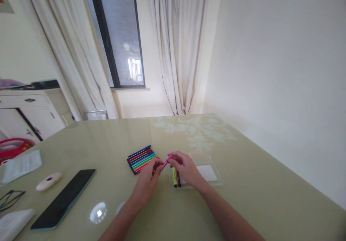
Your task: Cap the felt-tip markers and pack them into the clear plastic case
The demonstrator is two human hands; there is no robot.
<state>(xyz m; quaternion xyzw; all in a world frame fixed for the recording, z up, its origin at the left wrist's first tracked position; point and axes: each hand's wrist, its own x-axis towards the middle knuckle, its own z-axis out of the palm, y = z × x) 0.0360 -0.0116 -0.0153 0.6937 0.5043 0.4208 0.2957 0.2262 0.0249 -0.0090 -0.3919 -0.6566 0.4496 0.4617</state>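
A pink marker (167,160) is held between my two hands, tilted up toward the right. The fingers of my left hand (148,177) pinch its lower end, while my right hand (186,167) grips its upper end. Beside my left hand lies a row of several coloured markers (142,159), side by side on the table, partly covered by that hand. Under my right hand sits a clear plastic case (219,178) with a white card (207,173) in it. A yellow marker (174,179) and a dark red marker (178,179) lie at the case's left side.
On the left of the table (113,176) are a black phone (65,199), a white oval device (48,182), a face mask (23,165), glasses (10,199) and a white box (15,222). A wall (278,71) runs along the right side.
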